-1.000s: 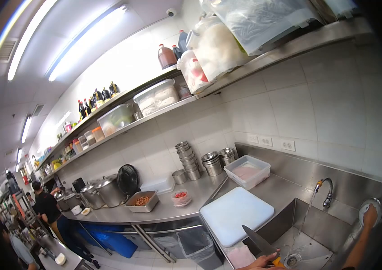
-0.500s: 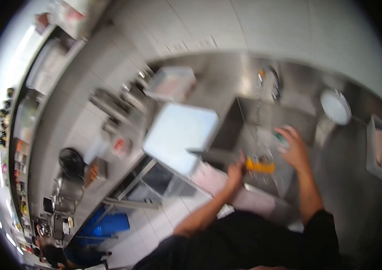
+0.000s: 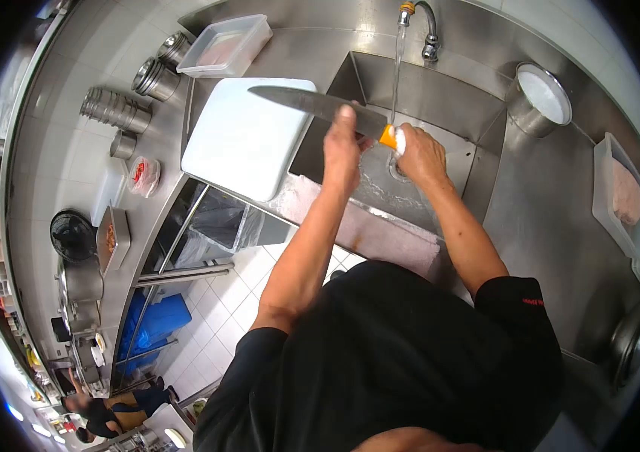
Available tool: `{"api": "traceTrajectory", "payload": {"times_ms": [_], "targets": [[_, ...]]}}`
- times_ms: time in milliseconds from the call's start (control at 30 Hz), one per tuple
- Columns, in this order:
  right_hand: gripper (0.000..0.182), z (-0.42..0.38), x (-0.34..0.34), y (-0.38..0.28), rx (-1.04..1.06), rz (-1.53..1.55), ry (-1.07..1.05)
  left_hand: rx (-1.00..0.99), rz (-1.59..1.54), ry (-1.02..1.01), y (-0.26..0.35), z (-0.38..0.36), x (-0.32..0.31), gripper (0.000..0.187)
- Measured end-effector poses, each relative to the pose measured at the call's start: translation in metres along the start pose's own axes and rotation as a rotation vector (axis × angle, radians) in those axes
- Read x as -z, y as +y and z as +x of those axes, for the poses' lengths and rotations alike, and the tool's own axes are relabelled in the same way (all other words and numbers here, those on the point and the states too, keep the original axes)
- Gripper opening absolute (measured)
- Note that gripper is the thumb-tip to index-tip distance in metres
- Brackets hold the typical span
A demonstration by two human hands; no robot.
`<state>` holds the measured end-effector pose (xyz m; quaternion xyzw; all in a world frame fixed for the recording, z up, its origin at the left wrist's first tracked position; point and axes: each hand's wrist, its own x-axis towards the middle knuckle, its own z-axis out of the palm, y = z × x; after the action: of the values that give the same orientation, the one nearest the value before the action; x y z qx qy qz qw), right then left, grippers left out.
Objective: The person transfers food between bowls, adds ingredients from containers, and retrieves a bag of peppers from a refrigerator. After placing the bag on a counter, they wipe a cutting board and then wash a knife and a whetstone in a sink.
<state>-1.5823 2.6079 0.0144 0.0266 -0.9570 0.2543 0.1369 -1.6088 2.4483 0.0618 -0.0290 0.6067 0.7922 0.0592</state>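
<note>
A large chef's knife (image 3: 290, 99) with a yellow handle lies level over the sink, its tip pointing left over a white cutting board (image 3: 248, 139). My left hand (image 3: 341, 151) pinches the blade near its heel, thumb on the upper face. Wrapped round the handle, my right hand (image 3: 421, 157) also has a white sponge or foam (image 3: 400, 141) pressed there; most of the handle is hidden. Water runs from the tap (image 3: 429, 45) just behind the handle into the steel sink (image 3: 478, 177). A pinkish towel (image 3: 380, 237) drapes over the sink's front edge.
Behind the board stands a plastic tub (image 3: 226, 45). A steel pot (image 3: 534, 102) and a tray (image 3: 615, 196) with pale pink contents are on the right counter. Metal containers (image 3: 116, 109) line the left counter. Two people (image 3: 105, 410) are far off at lower left.
My right hand, earlier apart from the knife with a green-and-white sponge, has come left onto the handle. My left hand has shifted from beside the handle to the blade. The view has tilted and sharpened.
</note>
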Motion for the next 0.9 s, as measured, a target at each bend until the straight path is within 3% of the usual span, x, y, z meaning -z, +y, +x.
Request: {"api": "traceTrajectory", "payload": {"times_ms": [200, 367, 467, 567, 633, 733, 867, 900], "targets": [[0.032, -0.004, 0.006, -0.025, -0.055, 0.02, -0.022, -0.128, -0.512, 0.254, 0.026, 0.023, -0.019, 0.052], [0.045, 0.009, 0.011, -0.058, -0.116, 0.319, -0.18, -0.06, -0.64, -0.195, 0.021, 0.043, 0.001, 0.05], [0.044, 0.028, 0.0, -0.042, 0.028, 0.638, -0.267, -0.058, -0.742, -0.427, 0.021, 0.052, 0.011, 0.054], [0.038, 0.043, -0.003, -0.033, 0.039, 0.864, -0.58, -0.03, -0.81, -0.459, 0.018, 0.057, 0.018, 0.056], [0.037, 0.048, -0.003, -0.031, 0.015, 0.881, -0.718, -0.041, -0.8, -0.381, 0.014, 0.058, 0.021, 0.053], [0.037, 0.054, -0.013, -0.032, 0.047, 0.686, -0.617, -0.092, -0.539, -0.042, 0.027, 0.046, 0.005, 0.057], [0.041, 0.053, 0.021, -0.025, -0.104, 0.748, -0.612, -0.501, -0.1, -0.052, 0.025, 0.047, 0.006, 0.048], [0.042, 0.054, 0.021, -0.018, -0.055, 0.729, -0.567, -0.493, -0.04, -0.046, 0.028, 0.048, 0.01, 0.045]]}}
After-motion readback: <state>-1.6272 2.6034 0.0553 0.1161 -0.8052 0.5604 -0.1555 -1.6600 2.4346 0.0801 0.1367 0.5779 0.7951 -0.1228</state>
